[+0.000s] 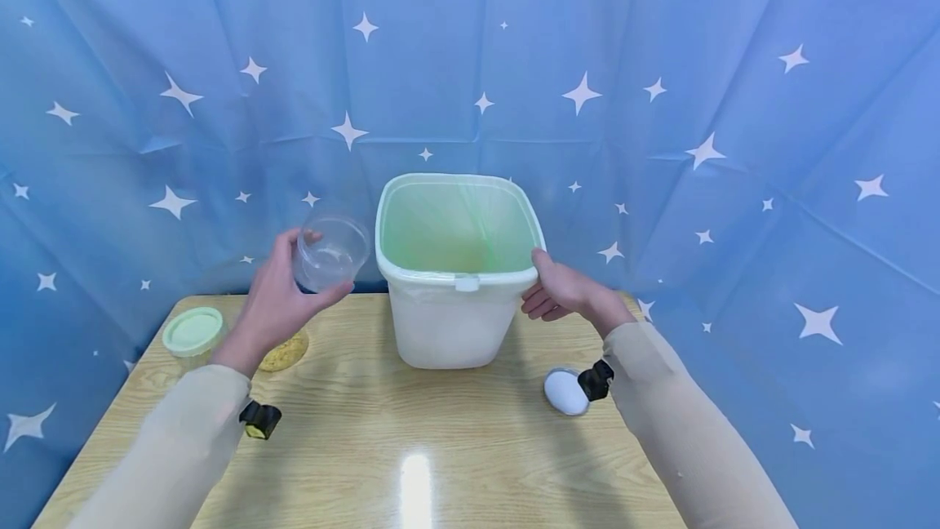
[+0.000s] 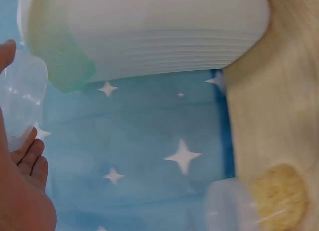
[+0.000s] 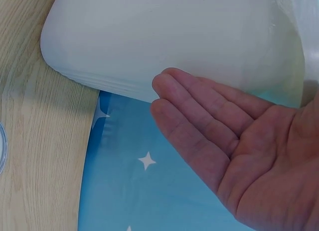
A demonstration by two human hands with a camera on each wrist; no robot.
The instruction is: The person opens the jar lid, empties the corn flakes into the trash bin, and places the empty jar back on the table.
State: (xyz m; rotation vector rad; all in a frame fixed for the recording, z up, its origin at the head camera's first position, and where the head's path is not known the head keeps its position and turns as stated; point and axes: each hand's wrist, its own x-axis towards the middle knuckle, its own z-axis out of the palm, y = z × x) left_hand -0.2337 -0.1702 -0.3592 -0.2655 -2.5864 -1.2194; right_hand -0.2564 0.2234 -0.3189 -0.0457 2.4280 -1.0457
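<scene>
A clear plastic tub (image 1: 332, 255) is held up in my left hand (image 1: 275, 300), tilted with its mouth facing the bin side, thumb below and fingers behind its far wall. Nothing shows inside it. A white trash bin (image 1: 451, 325) with a pale green liner (image 1: 411, 223) stands upright at the table's back. At the bin's right rim is my right hand (image 1: 561, 288), its thumb over the edge. In the right wrist view the other fingers (image 3: 199, 121) lie fairly straight along the bin's outer wall. The bin's floor is hidden from view.
On the table (image 1: 352, 447), a container with a light green lid (image 1: 193, 331) stands at the left. Beside it a clear tub of yellow crumbly stuff (image 1: 285, 352) is partly behind my left arm. A round dish with white contents (image 1: 565, 392) sits near my right wrist. Starry blue cloth (image 1: 455, 39) hangs behind.
</scene>
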